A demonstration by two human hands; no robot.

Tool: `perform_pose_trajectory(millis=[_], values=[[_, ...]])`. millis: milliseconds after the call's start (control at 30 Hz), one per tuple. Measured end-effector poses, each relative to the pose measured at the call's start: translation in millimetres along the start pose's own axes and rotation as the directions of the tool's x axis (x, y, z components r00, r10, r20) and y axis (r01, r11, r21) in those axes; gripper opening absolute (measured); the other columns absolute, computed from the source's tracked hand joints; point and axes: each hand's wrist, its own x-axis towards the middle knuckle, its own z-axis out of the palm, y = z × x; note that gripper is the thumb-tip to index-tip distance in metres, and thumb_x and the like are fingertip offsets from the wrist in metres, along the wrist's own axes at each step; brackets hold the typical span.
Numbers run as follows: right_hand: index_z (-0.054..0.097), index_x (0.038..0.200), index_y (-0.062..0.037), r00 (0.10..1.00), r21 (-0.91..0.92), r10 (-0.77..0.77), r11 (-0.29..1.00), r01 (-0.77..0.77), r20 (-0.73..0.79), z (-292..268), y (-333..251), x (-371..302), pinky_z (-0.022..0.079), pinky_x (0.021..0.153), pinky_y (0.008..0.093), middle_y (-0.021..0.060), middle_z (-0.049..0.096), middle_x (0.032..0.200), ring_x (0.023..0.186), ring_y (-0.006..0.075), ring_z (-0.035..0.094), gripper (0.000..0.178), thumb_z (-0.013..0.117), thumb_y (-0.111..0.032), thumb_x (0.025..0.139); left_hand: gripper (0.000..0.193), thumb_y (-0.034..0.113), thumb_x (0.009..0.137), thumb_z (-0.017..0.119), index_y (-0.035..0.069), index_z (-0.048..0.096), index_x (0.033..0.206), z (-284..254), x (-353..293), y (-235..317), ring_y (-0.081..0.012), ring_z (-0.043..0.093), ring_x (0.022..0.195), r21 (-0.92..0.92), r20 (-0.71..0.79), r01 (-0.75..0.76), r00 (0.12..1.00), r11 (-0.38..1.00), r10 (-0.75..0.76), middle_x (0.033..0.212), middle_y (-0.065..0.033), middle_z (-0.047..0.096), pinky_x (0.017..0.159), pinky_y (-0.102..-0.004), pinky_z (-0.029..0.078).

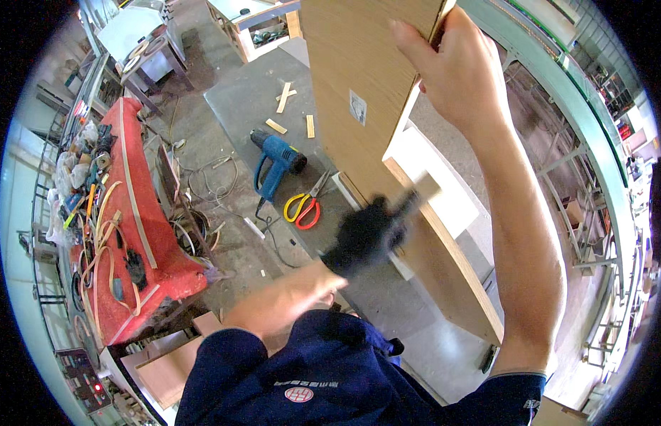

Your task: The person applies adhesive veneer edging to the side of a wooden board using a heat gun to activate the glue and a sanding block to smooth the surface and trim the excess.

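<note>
My bare right hand (464, 71) grips the upper edge of a tall wooden panel (366, 64), its thumb over the near face. That panel stands upright and carries a small pale label. In a black glove, my left hand (367, 238) is closed round a short, flat tool (419, 193) with a pale end; motion blurs it, so its kind cannot be made out. The tool's end overlaps the edge of a lower wooden board (451, 266) in view; whether they touch I cannot tell. White sheet material (444, 177) shows behind that board.
On the grey worktable (234, 92), left of the panel, lie a blue heat gun (275, 165), scissors (305, 202) with yellow and red handles, and several wood strips (283, 98). A red-covered bench (142, 213) holding cords stands at the left. Green metal framing (557, 78) runs along the right.
</note>
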Motion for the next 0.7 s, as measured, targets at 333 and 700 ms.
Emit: perform_pose_trajectory(millis=[333,700], values=[[0.063,0.095,0.0022,0.993,-0.108,-0.112,0.988,0.106,-0.044,23.2,52.3,21.5,0.053,0.06,0.0338,0.0117,0.065,0.064,0.058,0.0184,0.068,0.045,0.063,-0.043,0.091,0.058,0.028,0.089,0.062,0.013,0.047,0.143,-49.8,20.7,-18.2,-0.0279,0.056,0.053,0.293,-0.201,-0.15,0.956,0.944,0.214,0.074,-0.016,0.055,0.046,-0.0418,0.046],[0.063,0.095,0.003,0.97,-0.095,-0.207,0.976,0.196,-0.125,29.1,54.2,23.5,0.054,0.064,0.0345,0.014,0.067,0.066,0.059,0.0215,0.069,0.044,0.063,-0.04,0.09,0.052,0.033,0.089,0.061,0.01,0.053,0.135,-72.3,40.1,3.0,-0.0312,0.066,0.06,0.381,-0.059,-0.038,0.996,0.924,0.065,0.075,-0.0196,0.062,0.049,-0.0437,0.051]])
